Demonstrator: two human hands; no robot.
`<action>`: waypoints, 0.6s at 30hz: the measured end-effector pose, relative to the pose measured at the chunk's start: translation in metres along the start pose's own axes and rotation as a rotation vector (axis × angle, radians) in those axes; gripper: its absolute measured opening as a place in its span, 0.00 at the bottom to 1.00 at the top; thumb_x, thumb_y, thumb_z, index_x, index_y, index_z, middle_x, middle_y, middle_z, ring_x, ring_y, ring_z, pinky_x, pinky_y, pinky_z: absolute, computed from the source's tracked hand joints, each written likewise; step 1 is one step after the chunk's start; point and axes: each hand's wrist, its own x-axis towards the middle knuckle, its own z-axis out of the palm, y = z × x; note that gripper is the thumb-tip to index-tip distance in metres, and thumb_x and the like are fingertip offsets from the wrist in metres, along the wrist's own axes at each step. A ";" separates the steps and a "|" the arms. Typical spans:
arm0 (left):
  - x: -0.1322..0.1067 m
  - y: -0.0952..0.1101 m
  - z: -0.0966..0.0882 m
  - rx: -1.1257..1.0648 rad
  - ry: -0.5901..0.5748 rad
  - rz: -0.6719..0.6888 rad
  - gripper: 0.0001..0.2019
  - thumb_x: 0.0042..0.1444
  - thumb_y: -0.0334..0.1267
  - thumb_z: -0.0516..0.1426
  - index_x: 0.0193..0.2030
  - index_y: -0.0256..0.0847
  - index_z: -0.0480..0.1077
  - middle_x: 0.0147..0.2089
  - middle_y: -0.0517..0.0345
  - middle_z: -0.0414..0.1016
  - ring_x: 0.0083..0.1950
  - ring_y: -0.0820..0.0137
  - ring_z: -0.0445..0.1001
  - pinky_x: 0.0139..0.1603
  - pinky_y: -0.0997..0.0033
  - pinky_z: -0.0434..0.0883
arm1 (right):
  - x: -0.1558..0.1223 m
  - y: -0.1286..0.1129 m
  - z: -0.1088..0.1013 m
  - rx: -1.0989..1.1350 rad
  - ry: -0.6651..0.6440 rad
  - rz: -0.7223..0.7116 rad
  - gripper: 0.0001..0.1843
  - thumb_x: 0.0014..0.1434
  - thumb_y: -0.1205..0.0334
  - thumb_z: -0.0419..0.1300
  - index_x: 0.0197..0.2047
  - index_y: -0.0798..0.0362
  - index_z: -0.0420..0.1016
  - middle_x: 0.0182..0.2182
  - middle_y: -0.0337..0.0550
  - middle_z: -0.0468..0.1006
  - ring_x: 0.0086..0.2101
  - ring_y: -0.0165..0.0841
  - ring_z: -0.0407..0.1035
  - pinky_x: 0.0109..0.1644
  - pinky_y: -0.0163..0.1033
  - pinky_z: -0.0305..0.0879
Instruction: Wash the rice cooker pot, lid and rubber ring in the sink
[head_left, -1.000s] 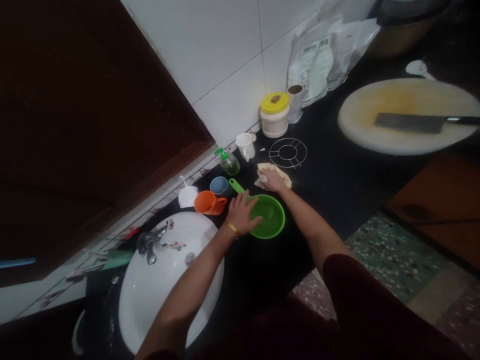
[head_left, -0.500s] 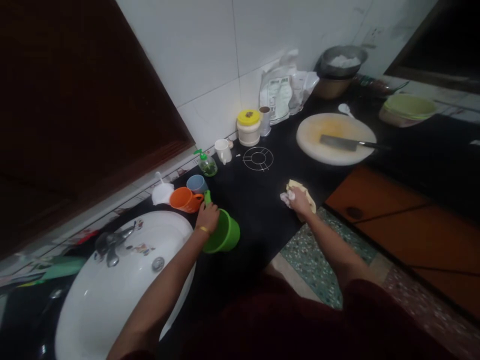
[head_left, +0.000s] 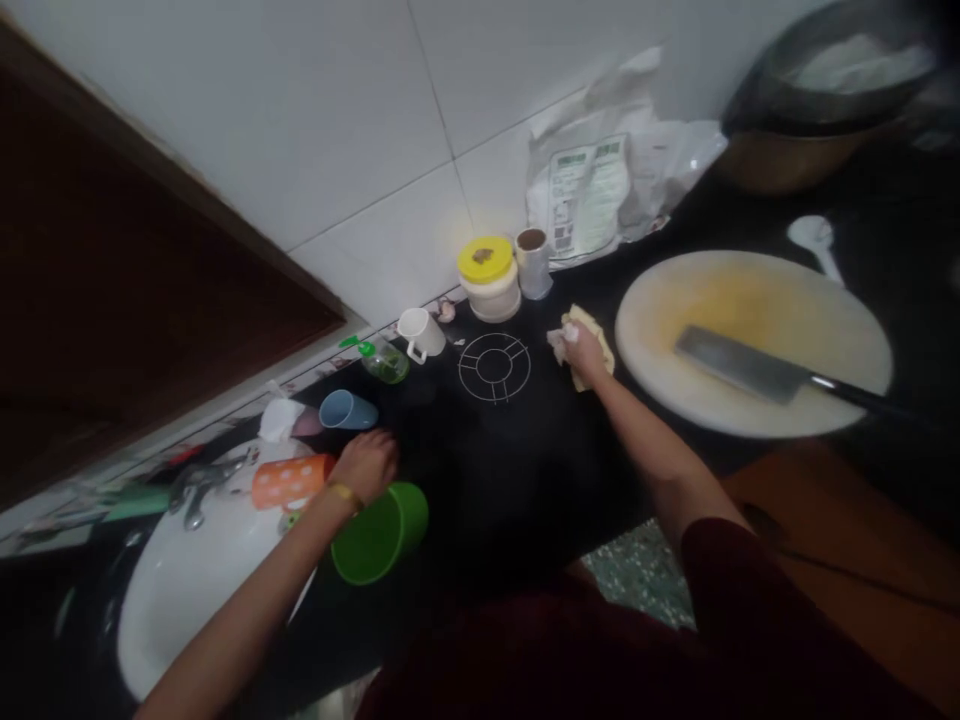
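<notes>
My left hand [head_left: 366,466] is beside the rim of the green plastic mug [head_left: 381,535]; its fingers are loosely bent over the black counter, with nothing visible in them. The green mug leans with its mouth facing me. An orange mug with white dots [head_left: 289,481] is tipped at the sink's edge, close to my left wrist. Behind it, a blue cup [head_left: 348,410] also leans. My right hand [head_left: 586,355] is closed on a cream cloth [head_left: 598,340] pressed on the counter. Some white crumpled material shows at its fingers.
A white sink [head_left: 180,590] lies at left. Along the wall stand a soap bottle [head_left: 385,362], a white mug [head_left: 421,333], and a yellow-lidded jar [head_left: 490,280]. A wire trivet [head_left: 494,367] is mid-counter. At right, a cleaver [head_left: 739,362] rests on a round board [head_left: 832,325].
My left hand has come away from the green mug's handle, and the mug is turned. The orange mug has tipped over. My right hand has moved the cloth farther back, towards the wall.
</notes>
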 end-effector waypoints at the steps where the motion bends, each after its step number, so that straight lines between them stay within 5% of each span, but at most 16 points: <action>1: 0.020 0.018 -0.007 -0.054 0.043 0.038 0.16 0.58 0.39 0.50 0.50 0.41 0.72 0.59 0.47 0.70 0.63 0.60 0.65 0.64 0.56 0.61 | 0.015 0.001 -0.004 0.003 0.003 0.003 0.19 0.64 0.60 0.44 0.53 0.59 0.64 0.48 0.55 0.70 0.45 0.38 0.60 0.52 0.44 0.56; 5: 0.119 0.091 -0.005 -0.157 0.116 0.015 0.42 0.51 0.55 0.58 0.68 0.34 0.52 0.71 0.39 0.48 0.72 0.52 0.46 0.69 0.47 0.49 | 0.051 0.001 -0.004 -0.097 -0.020 -0.067 0.29 0.59 0.53 0.54 0.59 0.62 0.62 0.56 0.66 0.64 0.55 0.50 0.54 0.58 0.55 0.50; 7: 0.158 0.117 0.006 -0.187 0.085 -0.020 0.46 0.48 0.55 0.60 0.68 0.32 0.50 0.70 0.38 0.53 0.72 0.51 0.45 0.69 0.45 0.46 | 0.044 -0.005 0.008 -0.139 -0.092 -0.177 0.29 0.57 0.54 0.55 0.59 0.62 0.64 0.56 0.66 0.65 0.56 0.52 0.55 0.59 0.56 0.50; 9: 0.173 0.133 0.015 -0.199 0.069 -0.025 0.39 0.48 0.52 0.60 0.63 0.31 0.60 0.61 0.38 0.66 0.69 0.50 0.51 0.69 0.45 0.44 | 0.025 -0.016 0.021 -0.102 -0.198 -0.319 0.26 0.56 0.59 0.55 0.57 0.59 0.67 0.55 0.61 0.69 0.56 0.51 0.58 0.60 0.54 0.53; 13: 0.125 0.135 0.019 -0.294 0.132 -0.091 0.16 0.48 0.46 0.59 0.40 0.38 0.71 0.41 0.49 0.75 0.53 0.57 0.68 0.69 0.49 0.47 | -0.002 -0.053 0.042 0.067 -0.346 -0.414 0.24 0.57 0.63 0.50 0.56 0.55 0.69 0.50 0.52 0.75 0.51 0.47 0.66 0.57 0.49 0.60; 18: 0.020 0.116 0.008 -0.445 0.244 -0.404 0.09 0.51 0.44 0.57 0.34 0.41 0.67 0.34 0.56 0.71 0.42 0.63 0.69 0.53 0.55 0.65 | 0.043 -0.130 0.076 0.123 -0.417 -0.527 0.25 0.58 0.63 0.52 0.59 0.58 0.67 0.55 0.53 0.71 0.54 0.45 0.63 0.59 0.46 0.58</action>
